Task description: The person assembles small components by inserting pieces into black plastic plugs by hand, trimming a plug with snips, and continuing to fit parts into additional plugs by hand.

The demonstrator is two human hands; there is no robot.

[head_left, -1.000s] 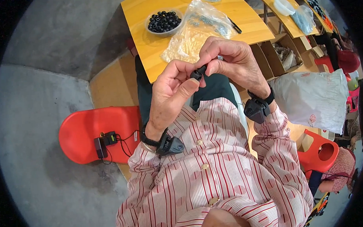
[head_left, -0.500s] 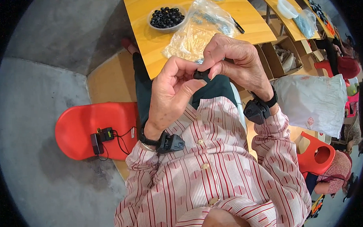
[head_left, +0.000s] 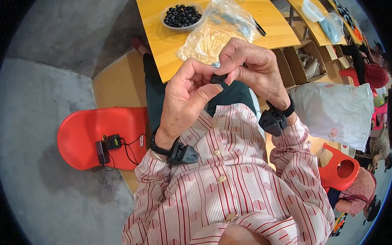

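Both thumbs have drawn nearer each other since one second ago, and less of the black piece (head_left: 218, 78) is exposed. Its position: between my two hands, above my lap, just short of the yellow table (head_left: 159, 48). My left hand (head_left: 181, 103) grips it from the left between thumb and forefinger; my right hand (head_left: 255, 66) pinches it from the right. My own fingers obstruct most of it, so its full shape cannot be determined. Beyond the hands, a clear plastic bag (head_left: 200, 41) lies on the table, with a clear bowl (head_left: 184, 29) of black rings (head_left: 182, 14) beside it at left and a black pen (head_left: 259, 28) at right.
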